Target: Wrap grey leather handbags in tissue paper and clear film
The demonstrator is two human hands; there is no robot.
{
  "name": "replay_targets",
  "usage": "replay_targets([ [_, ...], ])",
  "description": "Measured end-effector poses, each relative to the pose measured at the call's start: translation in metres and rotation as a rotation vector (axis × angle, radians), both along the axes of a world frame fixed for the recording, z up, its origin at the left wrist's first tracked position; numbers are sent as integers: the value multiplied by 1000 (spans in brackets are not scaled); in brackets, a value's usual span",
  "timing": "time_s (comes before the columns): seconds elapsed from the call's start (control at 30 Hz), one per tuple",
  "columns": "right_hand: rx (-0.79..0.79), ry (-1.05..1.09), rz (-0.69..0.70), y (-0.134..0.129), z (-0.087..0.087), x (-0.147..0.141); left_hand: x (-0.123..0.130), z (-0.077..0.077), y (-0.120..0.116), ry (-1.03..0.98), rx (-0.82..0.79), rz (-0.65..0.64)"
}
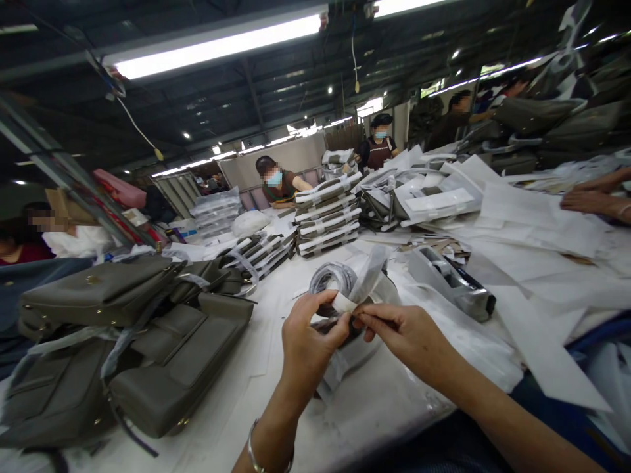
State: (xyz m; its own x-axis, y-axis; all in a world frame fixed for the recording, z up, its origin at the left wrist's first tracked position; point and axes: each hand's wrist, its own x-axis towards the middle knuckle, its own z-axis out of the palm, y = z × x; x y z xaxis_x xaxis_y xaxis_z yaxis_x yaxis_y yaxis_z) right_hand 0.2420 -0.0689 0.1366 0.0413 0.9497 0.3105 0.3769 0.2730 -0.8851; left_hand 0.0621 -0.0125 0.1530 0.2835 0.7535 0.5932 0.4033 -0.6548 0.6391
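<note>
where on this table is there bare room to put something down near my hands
Most room: the white table between the bags and the left hand. A smaller patch lies at the near edge, between the two forearms. Crowded: paper and plastic to the right, the stack straight beyond.

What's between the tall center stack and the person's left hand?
Head view: a grey coil near the left hand, then white table up to the stack.
</note>
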Motion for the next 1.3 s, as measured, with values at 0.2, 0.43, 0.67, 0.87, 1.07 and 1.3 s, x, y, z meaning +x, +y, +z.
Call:
replay_targets([
  [0.2,-94,230,90,3,-7,-4,1,0,-4,-10,-51,11],
  [0.43,-23,322,79,6,-7,-9,-1,7,-5,-29,-264,2],
  [0.67,127,218,-21,9,-7,-15,-6,5,1,-188,-459,-175],
  [0.87,170,120,-72,12,-11,-21,-7,8,0,-202,-468,-179],
  [1.07,132,237,-56,17,-14,-28,-7,10,-1,-195,-433,-184],
  [1.3,154,382,-82,24,-11,-35,-5,12,-3,-176,-425,-187],
])
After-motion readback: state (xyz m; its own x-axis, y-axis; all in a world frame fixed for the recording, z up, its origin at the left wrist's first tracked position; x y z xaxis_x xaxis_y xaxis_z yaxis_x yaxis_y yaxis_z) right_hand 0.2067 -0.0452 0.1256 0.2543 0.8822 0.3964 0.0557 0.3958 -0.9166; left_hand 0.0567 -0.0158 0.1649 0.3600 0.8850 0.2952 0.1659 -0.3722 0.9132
